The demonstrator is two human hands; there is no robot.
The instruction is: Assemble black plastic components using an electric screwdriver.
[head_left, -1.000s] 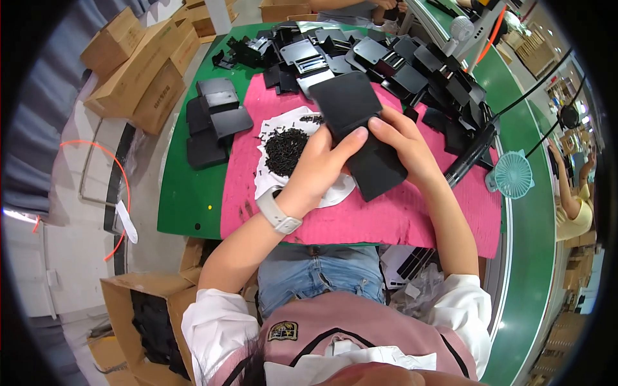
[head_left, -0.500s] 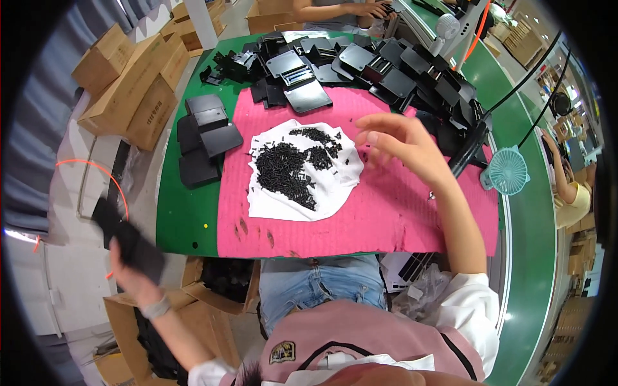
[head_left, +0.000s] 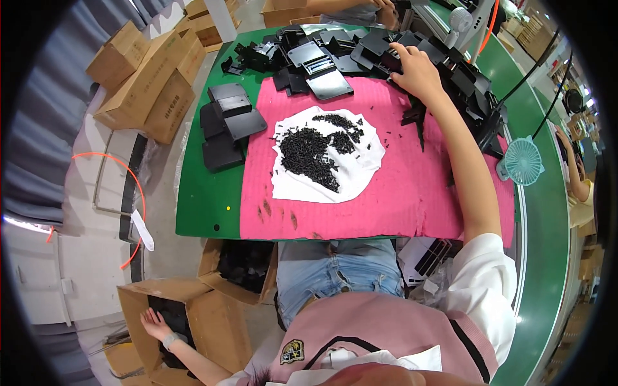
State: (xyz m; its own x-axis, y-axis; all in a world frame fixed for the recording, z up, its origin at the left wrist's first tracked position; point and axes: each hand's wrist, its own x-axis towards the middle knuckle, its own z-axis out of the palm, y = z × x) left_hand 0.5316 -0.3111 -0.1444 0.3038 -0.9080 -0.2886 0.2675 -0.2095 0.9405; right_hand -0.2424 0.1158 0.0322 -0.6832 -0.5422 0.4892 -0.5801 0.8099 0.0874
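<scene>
My left hand (head_left: 154,321) hangs low at my left side with its fingers spread and nothing in them, over an open cardboard box (head_left: 212,328) on the floor that has dark parts inside. My right hand (head_left: 418,71) reaches to the far side of the table and lies on a heap of black plastic parts (head_left: 360,48). Its fingertips curl down among them and are hidden. In front of me a pink mat (head_left: 412,199) carries a white cloth (head_left: 360,183) with a pile of small black screws (head_left: 309,151).
A stack of flat black plates (head_left: 225,125) sits on the green table (head_left: 206,193) left of the mat. A second box with black parts (head_left: 241,264) stands under the table edge. Cardboard cartons (head_left: 145,83) are at far left, a teal fan (head_left: 521,161) at right. Another person's hands (head_left: 380,9) work at the top.
The black plate I held over the mat went down to my left and is out of my left hand, which is now open over the floor box. My right hand moved to the far parts heap.
</scene>
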